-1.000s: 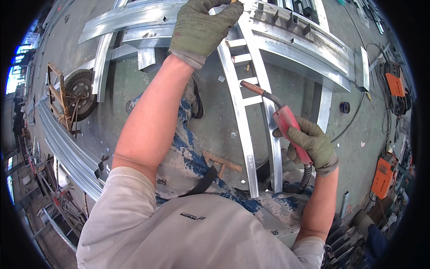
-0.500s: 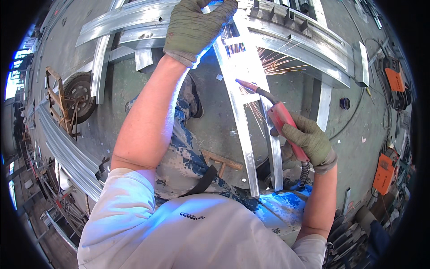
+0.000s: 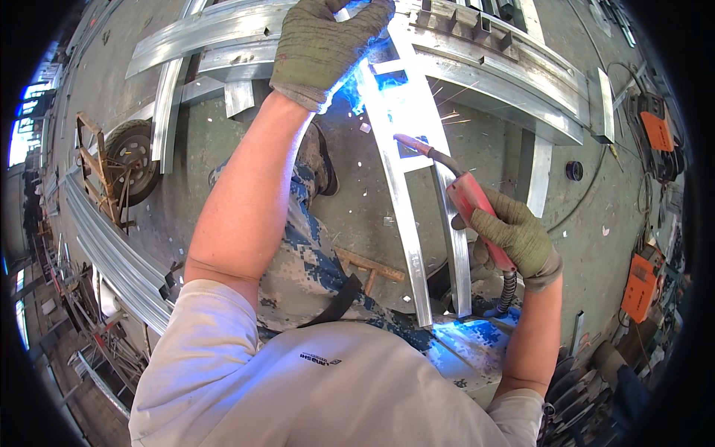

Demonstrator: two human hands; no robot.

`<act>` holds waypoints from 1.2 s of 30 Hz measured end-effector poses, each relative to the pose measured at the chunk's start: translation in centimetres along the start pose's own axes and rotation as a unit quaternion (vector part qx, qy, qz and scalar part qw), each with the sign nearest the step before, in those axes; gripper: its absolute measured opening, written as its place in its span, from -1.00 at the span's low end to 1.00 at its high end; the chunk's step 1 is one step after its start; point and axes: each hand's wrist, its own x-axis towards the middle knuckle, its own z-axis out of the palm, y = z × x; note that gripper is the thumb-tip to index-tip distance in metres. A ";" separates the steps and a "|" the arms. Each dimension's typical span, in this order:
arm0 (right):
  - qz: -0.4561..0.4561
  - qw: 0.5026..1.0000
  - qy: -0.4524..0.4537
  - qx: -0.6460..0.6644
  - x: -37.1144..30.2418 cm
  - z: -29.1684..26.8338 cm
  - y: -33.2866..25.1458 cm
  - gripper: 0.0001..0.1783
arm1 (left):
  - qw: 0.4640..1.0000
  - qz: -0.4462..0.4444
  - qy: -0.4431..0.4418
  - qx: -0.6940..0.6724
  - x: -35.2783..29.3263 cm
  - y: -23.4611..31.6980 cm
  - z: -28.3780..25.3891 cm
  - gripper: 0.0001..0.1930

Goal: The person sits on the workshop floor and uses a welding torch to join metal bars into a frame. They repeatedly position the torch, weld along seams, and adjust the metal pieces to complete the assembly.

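Note:
My right hand (image 3: 514, 231), in an olive work glove, is wrapped around the red handle of a welding torch (image 3: 477, 205). The torch's curved neck reaches up and left, its tip at a ladder-like metal frame (image 3: 406, 223) of two long rails with short crossbars. White-blue glare hides the joint there, with a few sparks to its right. My left hand (image 3: 324, 52), gloved too, is raised at the upper edge with fingers and thumb curled together; what it grips is cut off by the picture's edge and bluish light. The frame's near end rests by my camouflage-trousered leg.
Long metal channels (image 3: 514, 78) lie across supports beyond the frame. More channels (image 3: 112, 246) are stacked at left, near a cart wheel (image 3: 134, 164). A wooden-looking stool or handle (image 3: 372, 268) stands below me. Orange machines (image 3: 640, 287) and cables line the right side.
The large spray of sparks has shrunk to a few streaks. The glare now looks bluer, with smoke near my left glove. Both hands stay nearly in place.

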 end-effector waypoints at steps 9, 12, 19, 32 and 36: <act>-0.005 1.000 0.012 0.006 0.1 0.3 -0.3 -0.52 | 0.998 0.016 0.011 0.057 0.0 0.3 0.2 -0.76; -0.015 1.000 0.016 0.010 -0.1 0.3 0.0 -0.51 | 0.998 0.028 0.010 0.058 0.1 0.3 0.1 -0.75; 0.019 1.000 -0.003 0.004 0.0 -0.3 0.0 -0.54 | 0.999 -0.030 0.017 0.031 -0.4 1.0 0.2 -0.76; 0.011 1.000 0.021 0.015 -0.2 -0.2 0.3 -0.54 | 1.000 -0.013 0.011 -0.012 0.0 0.2 0.3 -0.73; 0.015 1.000 -0.002 0.003 0.0 -0.6 0.3 -0.53 | 0.999 -0.013 0.034 0.038 -0.2 0.6 0.4 -0.72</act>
